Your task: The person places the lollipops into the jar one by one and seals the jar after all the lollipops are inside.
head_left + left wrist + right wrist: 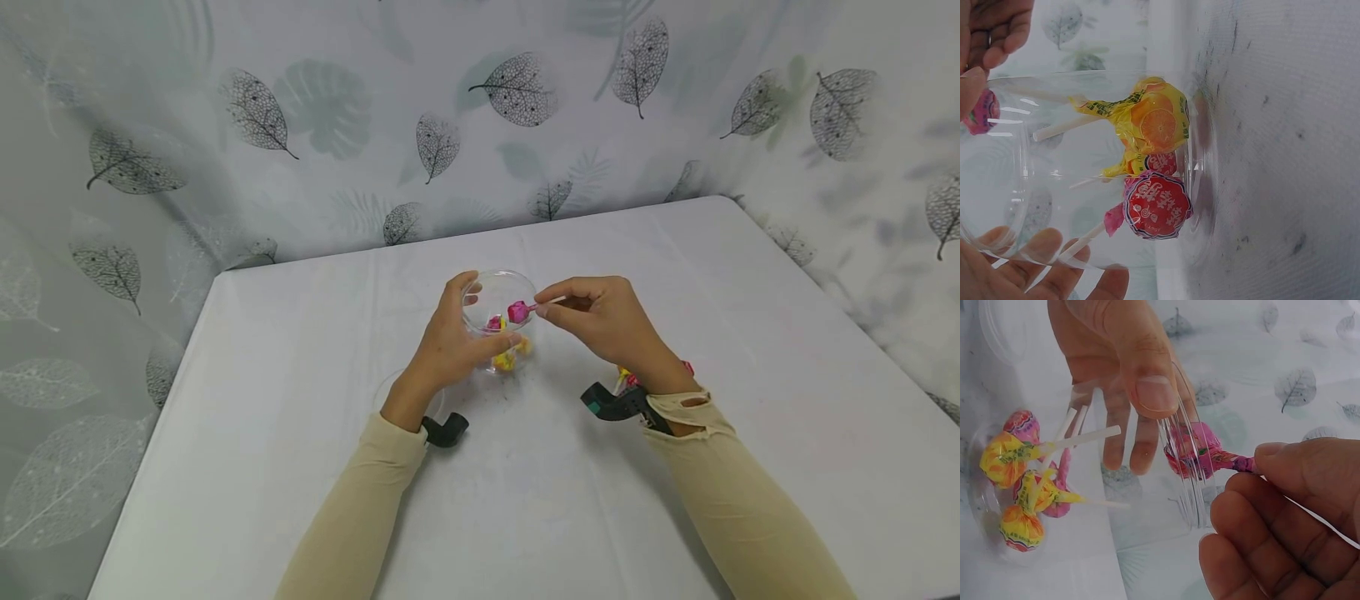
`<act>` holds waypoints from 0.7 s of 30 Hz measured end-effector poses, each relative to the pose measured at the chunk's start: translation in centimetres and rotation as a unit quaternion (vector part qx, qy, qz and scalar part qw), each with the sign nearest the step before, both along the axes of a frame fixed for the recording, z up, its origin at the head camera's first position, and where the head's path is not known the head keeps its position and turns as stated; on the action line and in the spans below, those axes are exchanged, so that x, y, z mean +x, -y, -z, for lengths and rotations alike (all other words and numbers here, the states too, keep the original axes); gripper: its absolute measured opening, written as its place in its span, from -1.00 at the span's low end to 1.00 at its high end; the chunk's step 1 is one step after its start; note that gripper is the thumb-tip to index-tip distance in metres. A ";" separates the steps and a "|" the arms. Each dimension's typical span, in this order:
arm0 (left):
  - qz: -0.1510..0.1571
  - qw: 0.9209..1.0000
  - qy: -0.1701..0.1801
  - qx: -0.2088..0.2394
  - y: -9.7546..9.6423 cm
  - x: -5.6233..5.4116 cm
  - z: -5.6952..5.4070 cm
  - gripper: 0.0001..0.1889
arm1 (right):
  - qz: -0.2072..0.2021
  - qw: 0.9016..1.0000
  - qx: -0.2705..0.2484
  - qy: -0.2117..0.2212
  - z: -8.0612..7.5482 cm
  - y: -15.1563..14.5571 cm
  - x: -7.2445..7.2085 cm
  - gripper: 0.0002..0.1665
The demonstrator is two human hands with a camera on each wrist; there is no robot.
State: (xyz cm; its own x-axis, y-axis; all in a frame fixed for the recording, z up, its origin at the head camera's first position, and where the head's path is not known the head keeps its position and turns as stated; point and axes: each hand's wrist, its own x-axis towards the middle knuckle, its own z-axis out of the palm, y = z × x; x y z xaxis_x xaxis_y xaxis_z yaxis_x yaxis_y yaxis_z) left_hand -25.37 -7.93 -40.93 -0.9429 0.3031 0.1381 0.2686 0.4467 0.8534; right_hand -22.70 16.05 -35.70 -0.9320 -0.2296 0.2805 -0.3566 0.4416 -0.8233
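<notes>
My left hand (444, 343) grips a clear jar (1192, 503) near its rim, thumb on the near side and fingers behind. Between the thumb and fingers of my right hand (603, 315) is the wrapped end of a pink lollipop (518, 312), its head at the jar's mouth. Inside the jar, low down, lie several wrapped lollipops, among them a yellow one with an orange print (1154, 122) and a red one (1157, 206). Their white sticks point toward the mouth. The left wrist view shows the jar's base close against the white tabletop.
A clear round lid (384, 388) lies on the white table (525, 500) beside my left forearm. More red and yellow lollipops (632, 379) lie partly hidden behind my right wrist. A leaf-patterned cloth (337, 192) hangs behind the table.
</notes>
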 end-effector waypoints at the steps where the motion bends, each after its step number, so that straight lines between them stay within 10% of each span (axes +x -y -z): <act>1: 0.000 1.000 0.000 0.001 -0.1 0.0 0.0 0.12 | 0.000 1.000 0.000 -0.001 0.0 0.0 0.0 -0.84; 12: 0.008 1.000 0.011 0.017 -0.6 0.2 0.2 0.11 | -0.007 1.000 -0.009 0.018 -0.2 -0.8 0.3 -0.80; 21: 0.000 1.000 0.009 0.015 -0.2 0.1 0.0 0.10 | 0.044 0.992 0.115 0.041 -1.1 -3.7 -0.4 -0.79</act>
